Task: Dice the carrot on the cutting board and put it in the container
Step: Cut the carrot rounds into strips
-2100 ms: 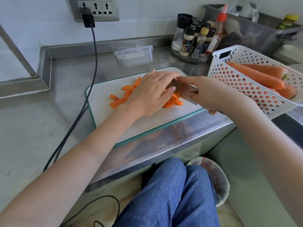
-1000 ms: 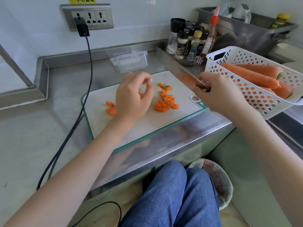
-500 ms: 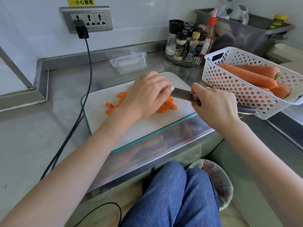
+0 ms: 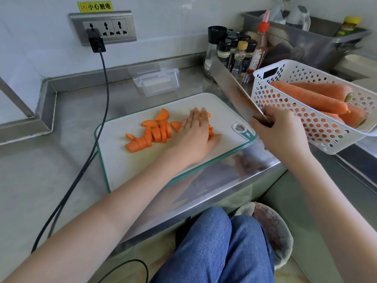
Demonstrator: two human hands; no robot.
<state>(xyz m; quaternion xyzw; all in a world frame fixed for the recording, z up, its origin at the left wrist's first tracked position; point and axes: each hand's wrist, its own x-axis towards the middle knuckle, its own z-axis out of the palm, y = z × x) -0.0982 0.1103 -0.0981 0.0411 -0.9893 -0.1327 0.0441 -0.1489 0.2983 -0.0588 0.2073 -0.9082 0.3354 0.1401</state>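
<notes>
Left hand (image 4: 194,133) lay flat, fingers straight, corralling carrot pieces (image 4: 152,135) on the cutting board (image 4: 122,164), while right hand (image 4: 279,131) gripped the knife (image 4: 234,88) lifted clear, likely to spare fingers; container (image 4: 158,82) sat behind.

One cutting board (image 4: 126,166), one knife (image 4: 234,90), one clear container (image 4: 157,81), one white basket (image 4: 306,123). Two hands are in view: left (image 4: 195,137), right (image 4: 283,133). Three sockets (image 4: 105,27) sit on the wall.
</notes>
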